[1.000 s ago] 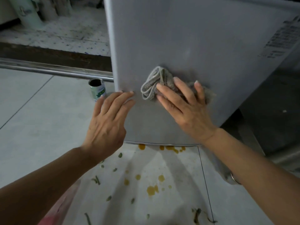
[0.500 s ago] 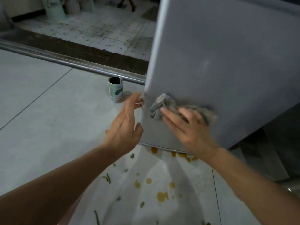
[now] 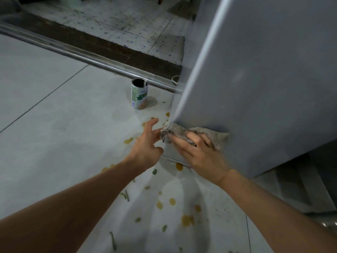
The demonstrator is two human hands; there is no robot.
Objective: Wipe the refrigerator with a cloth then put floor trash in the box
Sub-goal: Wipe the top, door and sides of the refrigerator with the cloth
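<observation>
Fingers (image 3: 184,143) of the right hand (image 3: 202,157) lie flat and a little spread on a crumpled grey cloth (image 3: 200,134), pressing it against the pale grey metal panel of the refrigerator (image 3: 264,79). The cloth sits low on the panel, at its left edge and near its bottom corner, and its bunched end goes just past that edge. The left hand (image 3: 145,148) is beside it, with fingers loosely open and curved; the fingertips come to the bunched end of the cloth, but if they grip it I cannot tell.

On the light grey tiled floor (image 3: 54,134), near the left edge of the refrigerator, an open green and white metal can (image 3: 139,94) stands upright. Yellow spots (image 3: 179,166) and small green scraps (image 3: 154,171) lie scattered on the floor below the hands and between the forearms. A shiny metal rail (image 3: 91,58) crosses the floor behind the can.
</observation>
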